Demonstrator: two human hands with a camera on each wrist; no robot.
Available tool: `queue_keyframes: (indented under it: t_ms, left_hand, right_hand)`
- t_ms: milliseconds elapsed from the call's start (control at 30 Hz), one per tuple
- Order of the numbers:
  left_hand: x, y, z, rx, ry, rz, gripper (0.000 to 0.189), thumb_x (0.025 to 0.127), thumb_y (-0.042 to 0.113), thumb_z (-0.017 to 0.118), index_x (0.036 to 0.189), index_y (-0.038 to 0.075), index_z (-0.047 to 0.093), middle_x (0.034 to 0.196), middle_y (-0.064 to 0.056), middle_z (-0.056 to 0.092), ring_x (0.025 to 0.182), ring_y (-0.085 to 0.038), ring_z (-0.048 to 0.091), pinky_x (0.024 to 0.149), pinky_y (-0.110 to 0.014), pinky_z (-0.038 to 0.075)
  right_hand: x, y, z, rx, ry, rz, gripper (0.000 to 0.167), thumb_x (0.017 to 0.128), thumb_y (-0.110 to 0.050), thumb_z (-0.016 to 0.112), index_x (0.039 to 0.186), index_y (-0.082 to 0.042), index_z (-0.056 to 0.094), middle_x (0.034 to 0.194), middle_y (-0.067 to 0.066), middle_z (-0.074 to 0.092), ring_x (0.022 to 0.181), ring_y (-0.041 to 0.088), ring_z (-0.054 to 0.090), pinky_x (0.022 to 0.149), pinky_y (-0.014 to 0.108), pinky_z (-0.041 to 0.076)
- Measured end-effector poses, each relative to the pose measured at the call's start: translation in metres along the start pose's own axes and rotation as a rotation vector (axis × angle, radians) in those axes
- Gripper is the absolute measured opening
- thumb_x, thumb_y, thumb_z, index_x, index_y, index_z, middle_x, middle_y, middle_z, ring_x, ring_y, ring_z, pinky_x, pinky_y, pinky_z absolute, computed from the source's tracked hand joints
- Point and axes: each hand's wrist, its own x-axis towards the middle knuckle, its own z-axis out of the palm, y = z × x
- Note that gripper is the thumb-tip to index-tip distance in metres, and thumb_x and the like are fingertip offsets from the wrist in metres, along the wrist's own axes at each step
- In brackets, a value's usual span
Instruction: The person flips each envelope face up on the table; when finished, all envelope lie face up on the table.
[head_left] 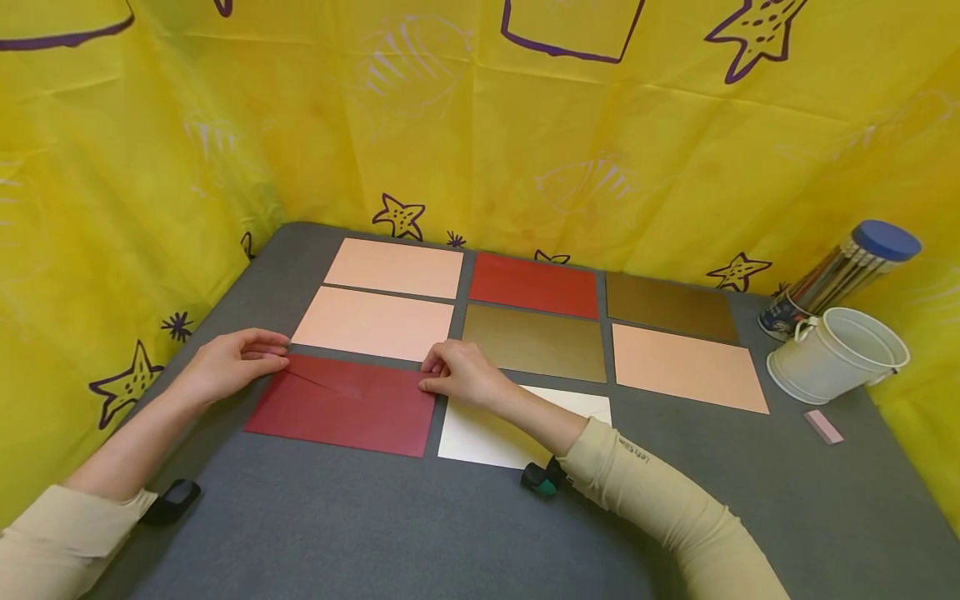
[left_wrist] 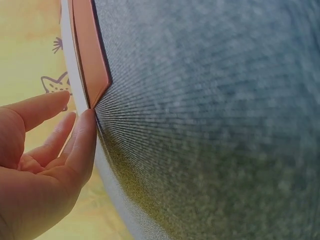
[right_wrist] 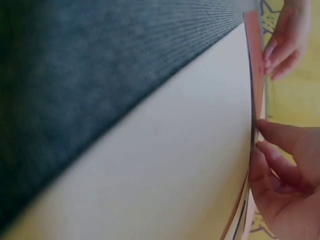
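Observation:
A dark red envelope (head_left: 352, 408) lies on the grey table, flap side up with its thin flap crease showing. My left hand (head_left: 232, 362) is at its far left corner, fingertips touching the edge, and in the left wrist view the fingers (left_wrist: 82, 135) are loosely bent with a gap between them. At the far right corner my right hand (head_left: 468, 375) pinches the envelope's edge between thumb and bent fingers. Under my right forearm is a white envelope (head_left: 480, 437), partly hidden. The right wrist view shows this white envelope (right_wrist: 175, 125) large in front.
Behind lie pale pink envelopes (head_left: 375, 321), a bright red envelope (head_left: 532, 285) and olive-brown envelopes (head_left: 536, 342) in rows. On the right stand a white bucket (head_left: 817, 362) and a blue-lidded tube of pencils (head_left: 840, 271). A pink eraser (head_left: 823, 427) lies before the bucket. Yellow curtain (head_left: 480, 125) borders the table.

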Motion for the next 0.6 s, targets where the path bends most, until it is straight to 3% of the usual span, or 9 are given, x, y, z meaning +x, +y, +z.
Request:
queue_keyframes:
  t_ms: [200,367,467,600]
  left_hand:
    - [0.0,0.0,0.001,0.043,0.026,0.026,0.049,0.095,0.031,0.065,0.127,-0.005,0.057,0.116,-0.023,0.065,0.104,-0.035,0.062,0.074,-0.019,0.049]
    - [0.003,0.002,0.003,0.154,0.127,0.108,0.037,0.094,0.027,0.066,0.118,0.0,0.064,0.1,-0.015,0.071,0.093,-0.031,0.065,0.074,-0.034,0.048]
    - [0.008,0.003,0.004,0.198,0.184,0.204,0.03,0.092,0.023,0.068,0.114,0.003,0.067,0.096,-0.011,0.071,0.088,-0.029,0.066,0.074,-0.04,0.052]
    - [0.018,0.006,0.002,0.256,0.173,0.363,0.029,0.09,0.02,0.071,0.113,0.002,0.068,0.102,-0.012,0.069,0.088,-0.029,0.065,0.077,-0.046,0.053]
  right_hand:
    - [0.0,0.0,0.001,0.003,0.005,-0.01,0.017,0.085,-0.016,0.078,0.094,-0.007,0.066,0.084,0.0,0.061,0.073,0.01,0.054,0.065,0.018,0.046]
    - [0.001,0.001,0.0,-0.015,0.013,-0.055,0.017,0.086,-0.016,0.077,0.095,-0.007,0.066,0.087,0.002,0.061,0.076,0.013,0.055,0.066,0.019,0.045]
    - [0.003,0.003,-0.003,-0.054,0.025,-0.09,0.016,0.088,-0.018,0.074,0.097,-0.007,0.066,0.091,0.003,0.06,0.08,0.015,0.055,0.069,0.02,0.046]
    - [0.01,0.008,-0.01,-0.167,0.044,-0.117,0.022,0.092,-0.025,0.07,0.105,-0.008,0.066,0.104,0.004,0.061,0.093,0.017,0.055,0.081,0.027,0.047]
